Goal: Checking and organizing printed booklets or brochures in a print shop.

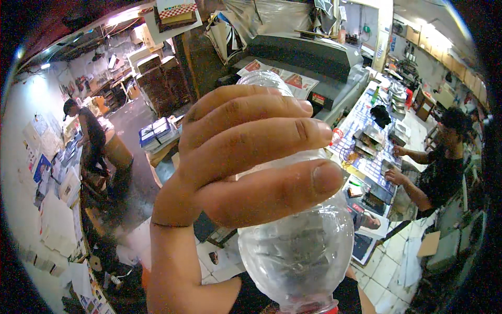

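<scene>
My left hand point(256, 141) fills the middle of the view, its fingers and thumb wrapped round a clear plastic bottle point(298, 251). The bottle is held up close, its ribbed base pointing away and its neck toward me at the lower edge. A bit of red point(330, 310) shows at the neck; whether a cap is on cannot be made out. My left forearm point(172, 267) rises from the lower left. A strip of skin point(361, 293) shows right of the bottle, but my right hand is not in view.
Beyond the bottle stands a large grey machine point(298, 57) with printed sheets point(308, 86) on it. On the right, a person point(444, 162) works at a long table point(348, 157) covered with stacks. Another person point(91, 131) stands at left by paper piles point(57, 225). Bundled paper point(157, 133) lies nearer.
</scene>
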A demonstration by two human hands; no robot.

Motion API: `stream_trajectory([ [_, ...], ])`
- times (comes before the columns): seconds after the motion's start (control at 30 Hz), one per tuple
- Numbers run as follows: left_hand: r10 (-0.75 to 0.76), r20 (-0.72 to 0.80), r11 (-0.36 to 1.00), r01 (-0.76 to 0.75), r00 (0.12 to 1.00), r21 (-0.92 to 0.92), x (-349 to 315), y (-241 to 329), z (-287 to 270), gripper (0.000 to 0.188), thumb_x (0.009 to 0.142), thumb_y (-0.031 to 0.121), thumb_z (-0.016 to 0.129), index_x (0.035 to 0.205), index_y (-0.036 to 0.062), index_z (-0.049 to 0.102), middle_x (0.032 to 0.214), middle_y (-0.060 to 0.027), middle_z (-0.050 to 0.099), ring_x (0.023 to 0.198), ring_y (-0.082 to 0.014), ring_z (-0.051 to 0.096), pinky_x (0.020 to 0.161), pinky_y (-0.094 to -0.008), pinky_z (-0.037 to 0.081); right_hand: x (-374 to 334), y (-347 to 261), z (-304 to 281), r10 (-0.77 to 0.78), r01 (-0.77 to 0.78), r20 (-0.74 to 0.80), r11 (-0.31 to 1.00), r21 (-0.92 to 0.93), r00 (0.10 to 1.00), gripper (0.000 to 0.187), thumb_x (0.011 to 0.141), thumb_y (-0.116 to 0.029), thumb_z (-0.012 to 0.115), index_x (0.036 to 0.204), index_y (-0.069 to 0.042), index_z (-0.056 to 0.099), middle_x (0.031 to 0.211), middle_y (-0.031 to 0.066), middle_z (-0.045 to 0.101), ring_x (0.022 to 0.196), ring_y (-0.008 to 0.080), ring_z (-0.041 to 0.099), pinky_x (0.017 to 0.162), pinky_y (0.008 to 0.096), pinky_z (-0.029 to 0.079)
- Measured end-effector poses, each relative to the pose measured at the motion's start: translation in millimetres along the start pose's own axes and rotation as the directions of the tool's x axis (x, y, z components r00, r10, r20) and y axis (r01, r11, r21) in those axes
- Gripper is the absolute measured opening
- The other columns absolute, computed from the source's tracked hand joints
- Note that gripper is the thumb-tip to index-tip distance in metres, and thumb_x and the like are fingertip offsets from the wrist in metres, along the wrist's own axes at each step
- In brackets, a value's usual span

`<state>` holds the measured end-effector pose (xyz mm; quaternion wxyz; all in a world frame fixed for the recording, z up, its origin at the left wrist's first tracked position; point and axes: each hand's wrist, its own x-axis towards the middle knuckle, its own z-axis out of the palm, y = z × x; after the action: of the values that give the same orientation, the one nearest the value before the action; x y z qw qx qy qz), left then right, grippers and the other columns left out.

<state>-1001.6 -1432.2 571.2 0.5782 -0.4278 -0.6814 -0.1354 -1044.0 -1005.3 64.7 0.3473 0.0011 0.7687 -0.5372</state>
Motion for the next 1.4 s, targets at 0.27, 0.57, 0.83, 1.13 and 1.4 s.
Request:
stream_trajectory([
  [0.27, 0.046, -0.009, 0.999, -0.046, 0.999, -0.003, 4, -5, 7, 0.079, 0.066, 0.012, 0.091, 0.128, 0.0214, 0.042, 0.112, -0.0087, 0.064, 0.095, -0.0318, 0.066, 0.081, -0.0446, 0.056, -3, 1, -3, -0.029, 0.029, -0.008, 0.999, 0.017, 1.0, 0.038, 0.087, -0.016, 0.078, 0.117, 0.005, 0.066, 0.089, 0.0093, 0.072, 0.07, 0.0164, 0.068, 0.062, 0.0311, 0.057],
  [0.57, 0.049, -0.018, 0.998, -0.05, 0.999, -0.031, 9, -10, 18, 0.079, 0.065, 0.012, 0.092, 0.127, 0.0207, 0.044, 0.111, -0.009, 0.065, 0.094, -0.0321, 0.067, 0.081, -0.0445, 0.057, 4, 16, -8, -0.042, 0.042, -0.002, 0.993, 0.108, 0.999, 0.039, 0.086, -0.017, 0.08, 0.115, 0.005, 0.066, 0.086, 0.01, 0.072, 0.069, 0.0169, 0.068, 0.062, 0.0305, 0.057],
  [0.83, 0.061, -0.02, 0.998, -0.062, 0.998, -0.029, 16, -4, 10, 0.079, 0.063, 0.011, 0.093, 0.126, 0.02, 0.046, 0.111, -0.0092, 0.066, 0.094, -0.0324, 0.068, 0.081, -0.0443, 0.057, -3, 4, -2, -0.059, 0.058, -0.032, 0.998, -0.029, 0.998, 0.038, 0.086, -0.016, 0.079, 0.115, 0.005, 0.067, 0.09, 0.0102, 0.073, 0.072, 0.0178, 0.069, 0.065, 0.0312, 0.058],
  [1.13, 0.064, -0.008, 0.998, -0.065, 0.998, -0.022, 15, -4, 10, 0.08, 0.063, 0.011, 0.092, 0.127, 0.0197, 0.045, 0.111, -0.0098, 0.066, 0.094, -0.0325, 0.068, 0.08, -0.0446, 0.057, -8, 1, 4, -0.036, 0.038, -0.014, 0.989, 0.144, 0.999, 0.032, 0.087, -0.01, 0.077, 0.112, 0.005, 0.067, 0.083, 0.0101, 0.071, 0.068, 0.0174, 0.067, 0.058, 0.0323, 0.056],
  [1.4, 0.086, -0.021, 0.995, -0.087, 0.996, -0.051, 20, -7, 25, 0.081, 0.063, 0.011, 0.092, 0.128, 0.0195, 0.044, 0.111, -0.0105, 0.066, 0.094, -0.0326, 0.068, 0.079, -0.0448, 0.057, -11, 15, -6, -0.006, 0.008, -0.035, 0.998, 0.058, 0.999, 0.031, 0.087, -0.014, 0.077, 0.113, 0.001, 0.067, 0.085, 0.0076, 0.072, 0.068, 0.0152, 0.066, 0.058, 0.0303, 0.056],
])
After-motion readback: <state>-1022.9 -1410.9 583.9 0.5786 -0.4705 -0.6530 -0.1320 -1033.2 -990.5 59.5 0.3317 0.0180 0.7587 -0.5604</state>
